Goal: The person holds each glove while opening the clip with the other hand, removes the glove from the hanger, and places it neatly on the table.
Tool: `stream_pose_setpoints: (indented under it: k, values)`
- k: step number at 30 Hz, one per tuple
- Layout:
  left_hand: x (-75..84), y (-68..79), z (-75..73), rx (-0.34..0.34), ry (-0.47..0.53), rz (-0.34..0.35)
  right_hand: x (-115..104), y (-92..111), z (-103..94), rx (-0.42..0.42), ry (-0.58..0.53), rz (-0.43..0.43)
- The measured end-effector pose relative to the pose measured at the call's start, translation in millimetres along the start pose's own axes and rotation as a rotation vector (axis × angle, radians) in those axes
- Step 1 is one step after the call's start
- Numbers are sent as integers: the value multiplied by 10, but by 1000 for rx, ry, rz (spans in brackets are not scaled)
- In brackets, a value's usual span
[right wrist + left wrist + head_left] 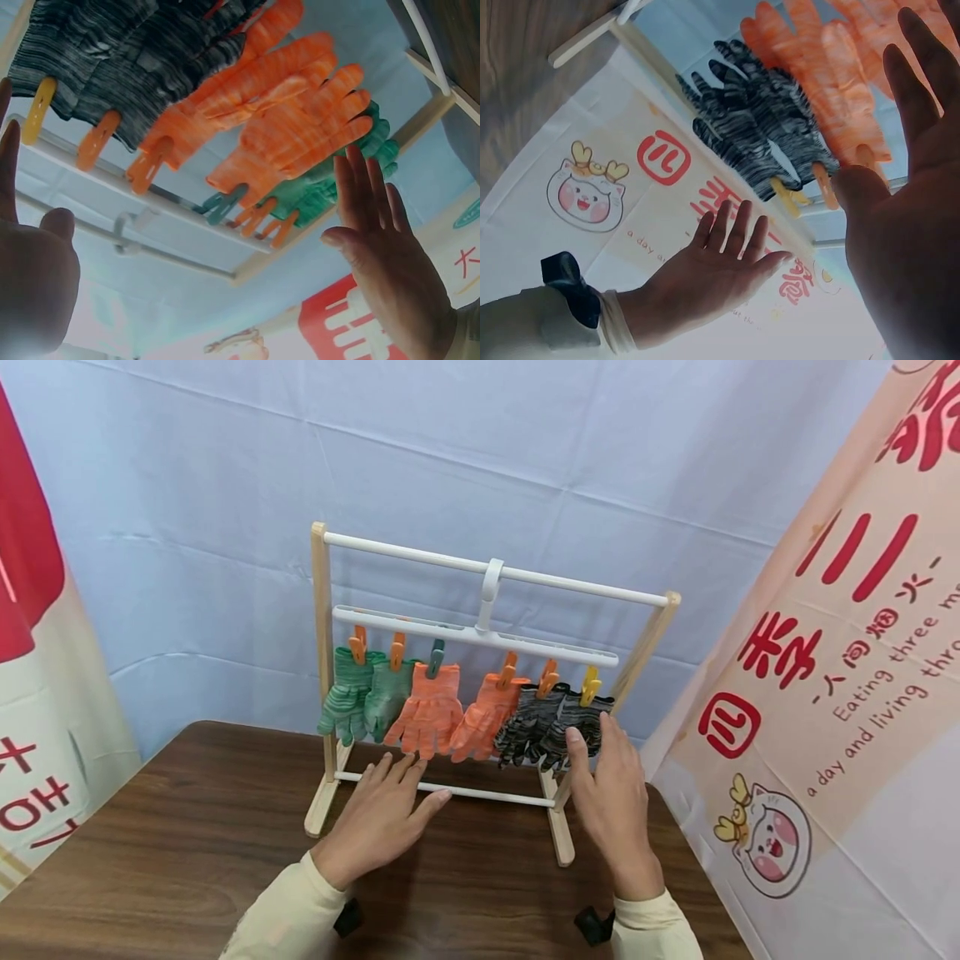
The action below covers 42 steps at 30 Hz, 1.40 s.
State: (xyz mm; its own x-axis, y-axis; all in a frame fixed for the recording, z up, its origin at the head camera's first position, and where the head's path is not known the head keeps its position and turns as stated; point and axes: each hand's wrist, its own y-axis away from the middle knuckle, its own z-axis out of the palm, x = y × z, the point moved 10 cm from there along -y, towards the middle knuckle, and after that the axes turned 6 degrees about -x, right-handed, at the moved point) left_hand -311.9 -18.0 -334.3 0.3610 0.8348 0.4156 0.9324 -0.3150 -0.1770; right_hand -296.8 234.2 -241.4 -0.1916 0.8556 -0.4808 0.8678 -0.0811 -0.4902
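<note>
Several knitted gloves hang by clothespins from a white hanger (442, 631) hooked over the rack's top rod. Green gloves (348, 693) are at the left, orange gloves (427, 714) in the middle, black-grey gloves (551, 718) at the right. An orange clothespin (398, 652) grips a green glove; a yellow clothespin (591, 685) grips the rightmost black-grey one. My left hand (382, 814), fingers extended and holding nothing, is in front of the rack below the orange gloves. With its fingers straight, my right hand (611, 793) overlaps the edge of the rightmost black-grey glove in the head view.
The wooden rack (322, 635) with white rods stands on a dark brown table (225, 810). Behind it hangs a pale cloth backdrop (487, 460). A printed banner (840, 693) borders the right side, and a red-and-white banner (37, 693) the left.
</note>
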Motion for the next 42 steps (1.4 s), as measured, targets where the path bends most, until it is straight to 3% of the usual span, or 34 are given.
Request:
stream_pose_setpoints:
  k: [9,19,26,34,42]
  values:
    - [223,-115,25,-23,30,58,2,-114,-112,96,-56,-25]
    - [458,-192,31,-43,84,121,2,-212,-180,149,-52,-48]
    - [594,-267,65,-53,125,146,2,-280,-171,135,-40,-57]
    - [855,-377,133,-85,148,196,11,-366,-156,122,-10,-71]
    - [1015,-532,225,-105,209,191,-37,-409,-173,145,-9,-113]
